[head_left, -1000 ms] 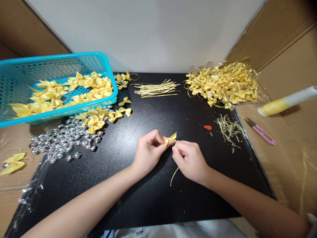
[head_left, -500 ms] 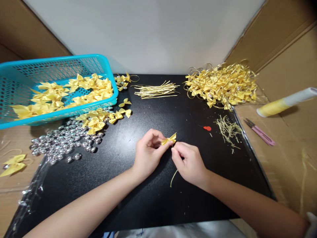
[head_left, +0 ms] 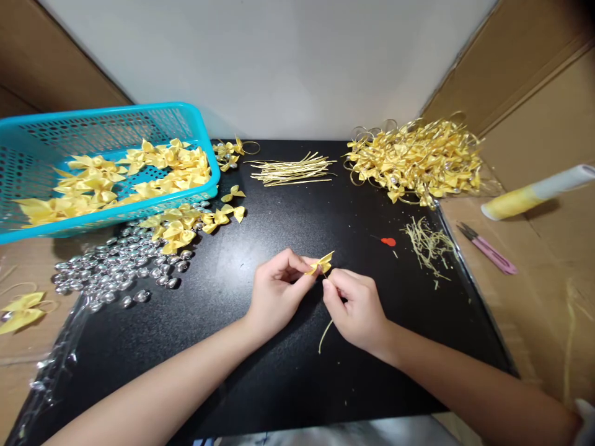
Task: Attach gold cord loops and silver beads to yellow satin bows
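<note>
My left hand (head_left: 276,288) pinches a small yellow ribbon bow (head_left: 321,265) between thumb and fingers, above the middle of the black tabletop (head_left: 279,378). Close beside it, my right hand (head_left: 356,305) is closed, thumb against forefinger, on a thin gold cord (head_left: 325,334). The cord's loose end hangs out below that hand, and a short thin stretch runs between its fingertips and the bow. How the cord meets the bow is hidden by the fingers.
At left stand a turquoise basket (head_left: 211,176) of bows and a heap of silver bells (head_left: 116,266). Behind lie cut gold cords (head_left: 292,170). On the right are finished bows with loops (head_left: 418,161), cord scraps (head_left: 427,248), a red threader-like piece (head_left: 388,241), pink snips (head_left: 488,249) and a roll (head_left: 534,193).
Both hands stay close together at the bow. The bow has tilted slightly and shifted a little, and the right fingertips sit slightly farther from it. The view has moved marginally.
</note>
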The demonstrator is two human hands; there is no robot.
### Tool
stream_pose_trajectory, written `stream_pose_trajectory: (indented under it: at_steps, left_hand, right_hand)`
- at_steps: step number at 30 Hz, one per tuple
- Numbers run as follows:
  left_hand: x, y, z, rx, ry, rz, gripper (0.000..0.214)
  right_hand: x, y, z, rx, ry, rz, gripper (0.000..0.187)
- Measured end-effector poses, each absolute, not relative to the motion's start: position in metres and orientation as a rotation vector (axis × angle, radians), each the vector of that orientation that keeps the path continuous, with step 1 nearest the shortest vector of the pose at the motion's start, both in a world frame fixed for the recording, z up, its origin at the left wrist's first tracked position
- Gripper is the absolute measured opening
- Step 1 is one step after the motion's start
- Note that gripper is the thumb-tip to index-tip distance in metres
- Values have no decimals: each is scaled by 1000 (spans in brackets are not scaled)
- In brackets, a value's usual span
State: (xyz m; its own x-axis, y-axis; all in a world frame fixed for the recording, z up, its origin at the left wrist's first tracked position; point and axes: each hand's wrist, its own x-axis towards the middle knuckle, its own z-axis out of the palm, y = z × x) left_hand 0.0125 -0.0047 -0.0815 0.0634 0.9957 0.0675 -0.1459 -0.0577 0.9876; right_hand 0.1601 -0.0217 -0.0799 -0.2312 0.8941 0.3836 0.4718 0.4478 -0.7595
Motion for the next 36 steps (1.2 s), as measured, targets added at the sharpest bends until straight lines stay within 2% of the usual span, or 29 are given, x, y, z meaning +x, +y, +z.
stream_pose_trajectory:
  at_steps: [36]
  left_hand:
    - [12, -5, -79, 1103, 1038, 1224, 20]
  right_hand:
    - [161, -20, -81, -1108, -1836, 721, 33]
